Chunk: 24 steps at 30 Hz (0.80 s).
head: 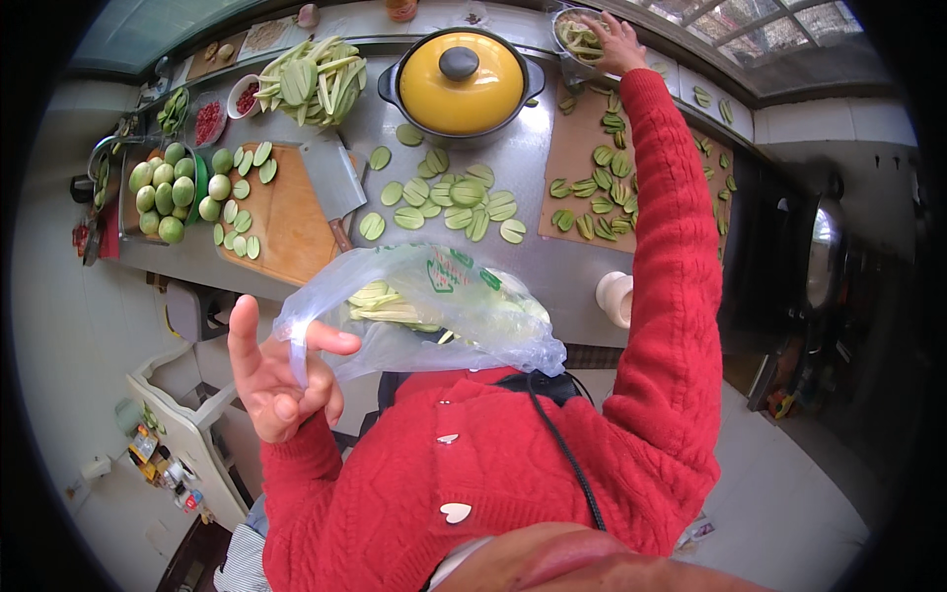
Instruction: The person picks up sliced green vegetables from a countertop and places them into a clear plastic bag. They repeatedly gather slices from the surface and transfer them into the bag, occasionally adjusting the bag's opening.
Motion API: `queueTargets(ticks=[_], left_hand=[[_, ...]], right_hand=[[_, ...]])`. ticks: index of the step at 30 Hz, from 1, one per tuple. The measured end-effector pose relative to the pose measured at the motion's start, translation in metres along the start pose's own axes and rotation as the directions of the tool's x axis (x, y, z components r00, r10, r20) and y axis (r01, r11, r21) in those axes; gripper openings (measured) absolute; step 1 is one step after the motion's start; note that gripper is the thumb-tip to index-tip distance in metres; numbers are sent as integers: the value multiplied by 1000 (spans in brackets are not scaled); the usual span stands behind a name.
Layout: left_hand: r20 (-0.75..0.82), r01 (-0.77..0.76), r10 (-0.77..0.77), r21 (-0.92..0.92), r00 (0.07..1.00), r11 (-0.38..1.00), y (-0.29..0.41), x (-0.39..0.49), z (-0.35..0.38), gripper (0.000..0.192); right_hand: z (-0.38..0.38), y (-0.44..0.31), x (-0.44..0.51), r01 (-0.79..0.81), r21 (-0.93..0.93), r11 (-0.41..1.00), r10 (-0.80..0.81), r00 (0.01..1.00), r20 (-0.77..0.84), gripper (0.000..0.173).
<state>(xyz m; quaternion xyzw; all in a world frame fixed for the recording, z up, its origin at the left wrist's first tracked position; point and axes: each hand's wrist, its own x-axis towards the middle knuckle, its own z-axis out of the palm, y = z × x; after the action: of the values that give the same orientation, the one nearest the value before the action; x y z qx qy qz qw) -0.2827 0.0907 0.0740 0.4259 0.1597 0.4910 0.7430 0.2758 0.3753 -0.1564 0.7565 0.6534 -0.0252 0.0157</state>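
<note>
A clear plastic bag (414, 337) with green and red print hangs from my left hand (292, 377), one handle looped over its fingers. Pale green cut strips (385, 307) show through the bag's mouth, just in front of my body. My right arm stretches to the window ledge, where my right hand (620, 46) is spread at the edge of a bowl (560, 33) of similar pale strips. Its fingers are apart and I see nothing gripped; the fingertips' contact is unclear. Scored green oval slices (467, 192) lie loose on the steel counter beyond the bag.
A yellow-lidded black pot (459, 92) stands at the back. A cleaver (333, 181) lies across a wooden cutting board (285, 214), beside a container of round green fruits (164, 189). Cardboard (562, 159) at right bears more slices. Strips are heaped (314, 81) back left; a pale mortar-like vessel (614, 298) sits right.
</note>
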Motion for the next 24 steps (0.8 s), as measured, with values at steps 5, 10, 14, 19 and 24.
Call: queueTargets(ticks=[5,10,14,19,24], left_hand=[[-30,-2,3,28,1000,1000,-1,0,2,95],[-38,1,0,24,999,1000,-1,1,0,97],[-24,5,-5,20,1000,1000,-1,4,-2,98],[-15,8,-8,16,1000,1000,-1,6,-4,99],[-13,0,0,-14,1000,1000,-2,6,-7,99]], right_hand=[[-7,-11,15,-66,-79,995,73,993,90,92],[-4,-6,16,3,-16,1000,-2,1000,19,74],[4,14,21,70,211,975,-42,990,-134,67],[-1,50,23,55,753,655,107,981,-164,58],[-15,61,0,-119,860,-496,22,988,150,45]])
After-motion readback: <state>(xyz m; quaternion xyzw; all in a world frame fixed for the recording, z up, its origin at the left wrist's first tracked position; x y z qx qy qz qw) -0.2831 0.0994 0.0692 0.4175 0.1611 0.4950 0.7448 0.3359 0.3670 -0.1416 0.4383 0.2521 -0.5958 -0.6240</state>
